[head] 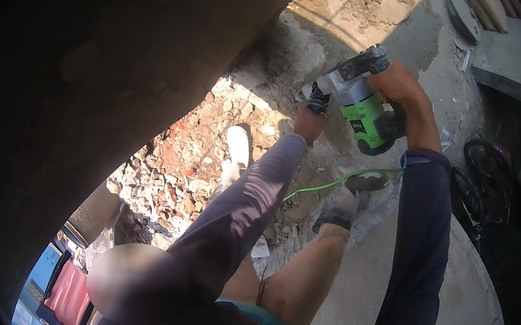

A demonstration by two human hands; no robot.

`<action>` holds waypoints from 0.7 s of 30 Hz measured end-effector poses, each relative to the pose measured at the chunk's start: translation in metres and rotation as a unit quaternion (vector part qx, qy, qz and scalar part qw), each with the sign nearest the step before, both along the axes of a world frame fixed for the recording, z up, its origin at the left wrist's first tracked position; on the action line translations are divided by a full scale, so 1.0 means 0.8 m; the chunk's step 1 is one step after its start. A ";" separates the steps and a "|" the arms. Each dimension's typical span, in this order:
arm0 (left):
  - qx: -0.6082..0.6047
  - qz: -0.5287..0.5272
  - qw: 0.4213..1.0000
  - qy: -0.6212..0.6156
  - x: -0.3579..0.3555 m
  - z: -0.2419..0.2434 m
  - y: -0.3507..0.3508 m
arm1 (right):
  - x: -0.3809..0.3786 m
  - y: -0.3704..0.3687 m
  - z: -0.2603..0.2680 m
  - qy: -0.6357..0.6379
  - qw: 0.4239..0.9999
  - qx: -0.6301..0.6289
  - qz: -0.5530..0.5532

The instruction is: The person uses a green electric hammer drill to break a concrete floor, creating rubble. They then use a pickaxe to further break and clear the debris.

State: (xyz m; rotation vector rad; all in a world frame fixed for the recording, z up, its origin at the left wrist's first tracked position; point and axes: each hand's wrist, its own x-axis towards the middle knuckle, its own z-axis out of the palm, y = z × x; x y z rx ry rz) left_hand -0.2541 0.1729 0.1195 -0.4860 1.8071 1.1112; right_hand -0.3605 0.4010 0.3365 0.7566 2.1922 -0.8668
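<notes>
A green and grey RYU power tool, apparently a rotary hammer (360, 111), is held out in front of me with both hands. My left hand (310, 124) closes around its black side grip. On the other side, my right hand (391, 81) clasps the tool near its black handle. No bit can be made out clearly. A bright green cord (346, 174) runs across the ground below the tool and passes behind my right sleeve. Beneath the tool lies rough grey ground, with broken rubble (173, 167) to the left.
A large dark surface (109, 49) blocks the upper left. My feet, one in a white boot (237, 146), stand on uneven ground. Dark wheel-like objects (485, 173) are at right, below a grey ledge (513, 61). Blue and pink items (67, 292) sit at lower left.
</notes>
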 end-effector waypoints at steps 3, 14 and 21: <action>0.003 -0.006 1.000 -0.019 0.000 0.001 0.009 | -0.001 0.016 -0.012 -0.004 1.000 -0.007 -0.006; 0.020 -0.057 0.997 -0.039 0.005 0.023 0.037 | 0.045 0.069 -0.043 -0.011 0.999 -0.010 -0.048; -0.013 -0.081 0.996 0.044 0.023 -0.005 0.022 | 0.072 0.073 -0.063 -0.010 0.996 -0.053 -0.077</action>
